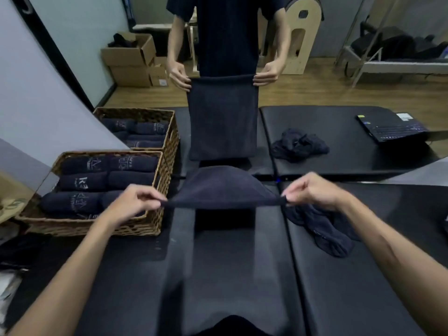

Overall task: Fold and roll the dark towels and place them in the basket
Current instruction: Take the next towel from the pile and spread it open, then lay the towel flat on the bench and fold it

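I hold a dark towel (221, 187) up in front of me, stretched flat between both hands above the black padded table (230, 275). My left hand (132, 203) pinches its left corner and my right hand (312, 190) pinches its right corner. The towel hangs away from me toward a mirror, which shows it hanging folded. A wicker basket (135, 225) at my left holds several rolled dark towels (84, 183). Another crumpled dark towel (322, 230) lies on the table under my right forearm.
A mirror stands across the table's far edge, reflecting me, the basket, the crumpled towel and the room. An open laptop (392, 129) appears in the reflection at far right. Cardboard boxes (132, 59) and a wooden frame stand on the reflected floor.
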